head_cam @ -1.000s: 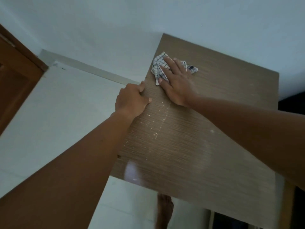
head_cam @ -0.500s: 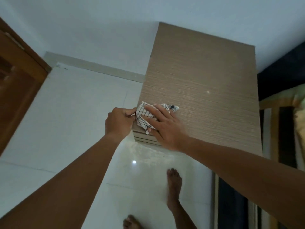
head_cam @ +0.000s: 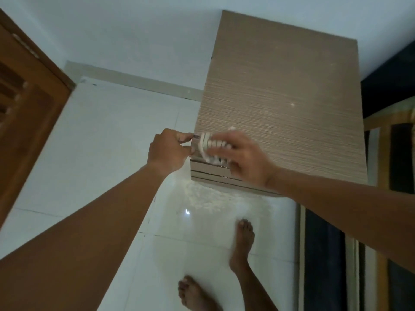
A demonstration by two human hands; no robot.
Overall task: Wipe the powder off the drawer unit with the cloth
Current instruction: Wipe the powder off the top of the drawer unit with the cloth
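Observation:
The drawer unit is a wood-grain cabinet seen from above, its top nearly free of powder except a small white speck at the right. My right hand holds the checked cloth at the unit's front left corner, over the top edge; the cloth is blurred. My left hand is curled beside that corner, fingertips touching the corner and the cloth's left end. White powder lies scattered on the floor below the drawer fronts.
A white tiled floor spreads to the left, with a brown wooden door at far left. My bare feet stand on the tiles in front of the unit. Dark striped bedding lies right of the unit.
My right hand dragged the cloth from the far left of the top down to the front left corner, pushing the powder off onto the floor. The view shifted back and down.

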